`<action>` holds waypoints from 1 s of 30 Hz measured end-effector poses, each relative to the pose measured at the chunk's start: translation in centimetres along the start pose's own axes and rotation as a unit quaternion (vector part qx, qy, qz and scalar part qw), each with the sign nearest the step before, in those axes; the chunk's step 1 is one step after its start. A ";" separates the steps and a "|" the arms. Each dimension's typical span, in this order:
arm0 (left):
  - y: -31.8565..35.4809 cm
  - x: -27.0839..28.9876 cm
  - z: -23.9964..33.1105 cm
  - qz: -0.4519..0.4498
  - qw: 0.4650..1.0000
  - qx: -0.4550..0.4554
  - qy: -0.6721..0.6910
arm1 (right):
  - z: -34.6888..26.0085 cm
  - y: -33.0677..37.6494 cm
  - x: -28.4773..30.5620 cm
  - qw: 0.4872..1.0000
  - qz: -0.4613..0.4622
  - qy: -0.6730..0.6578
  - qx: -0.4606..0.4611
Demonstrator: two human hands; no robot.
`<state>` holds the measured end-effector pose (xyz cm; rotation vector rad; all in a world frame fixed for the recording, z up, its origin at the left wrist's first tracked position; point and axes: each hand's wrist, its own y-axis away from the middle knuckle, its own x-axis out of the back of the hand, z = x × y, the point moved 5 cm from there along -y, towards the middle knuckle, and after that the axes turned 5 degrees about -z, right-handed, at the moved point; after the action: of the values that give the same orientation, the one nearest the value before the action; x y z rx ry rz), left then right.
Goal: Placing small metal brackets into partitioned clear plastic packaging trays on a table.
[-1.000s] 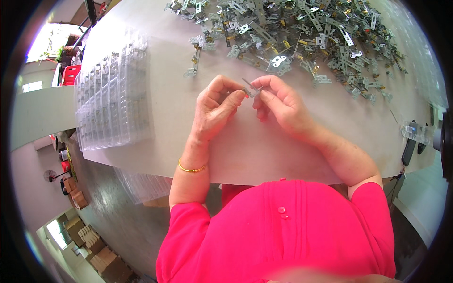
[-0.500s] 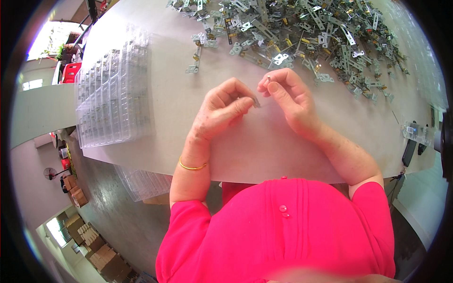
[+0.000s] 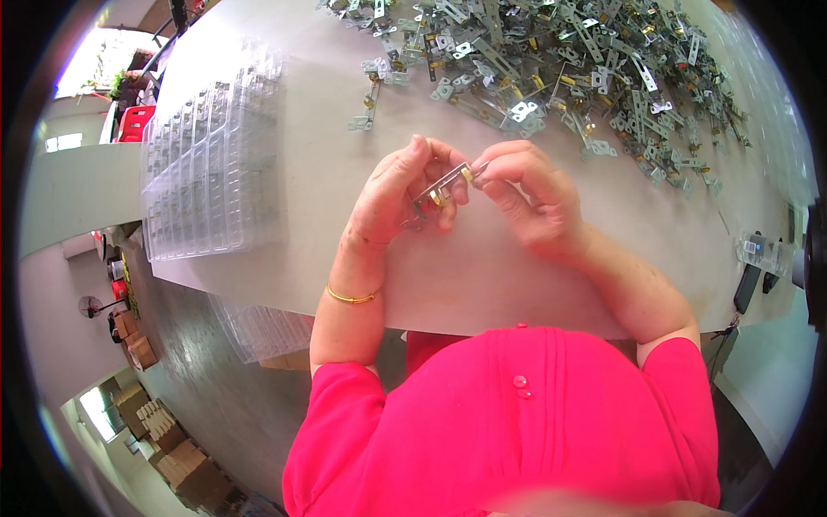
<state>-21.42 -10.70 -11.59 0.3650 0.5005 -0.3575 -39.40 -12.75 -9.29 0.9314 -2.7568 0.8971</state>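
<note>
Cradling metal bracket (image 3: 445, 183) in left hand (image 3: 386, 194), over bench (image 3: 482, 284), nearer than heaped metal parts (image 3: 586, 73); pinching thin metal piece (image 3: 481, 169) at bracket's upper end with right hand (image 3: 544, 205). Best to brace bracket firmly, pinch lightly, avoid bending either.

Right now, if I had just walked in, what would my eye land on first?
Probably the vivid pink short-sleeved top across the lower middle, then the glinting heap of small metal brackets at the top of the table. Between them, the left hand holds one metal bracket with yellowish parts, the right hand at its upper end. Clear plastic trays stand out at the left.
</note>
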 end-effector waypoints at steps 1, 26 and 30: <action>-0.2 0.1 0.0 -0.024 0.999 -0.004 0.046 | 0.5 0.3 0.0 0.992 0.041 -0.112 -0.043; 0.0 0.6 -0.1 0.119 0.988 -0.067 -0.067 | 1.1 0.9 -1.3 0.915 0.065 -0.281 -0.282; 0.1 0.0 0.0 0.121 0.979 -0.062 -0.149 | 1.0 0.9 -1.1 0.918 0.049 -0.277 -0.278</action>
<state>-21.42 -10.65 -11.57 0.2410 0.1800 -0.1396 -38.96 -12.15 -10.92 1.0492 -3.2418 -0.2200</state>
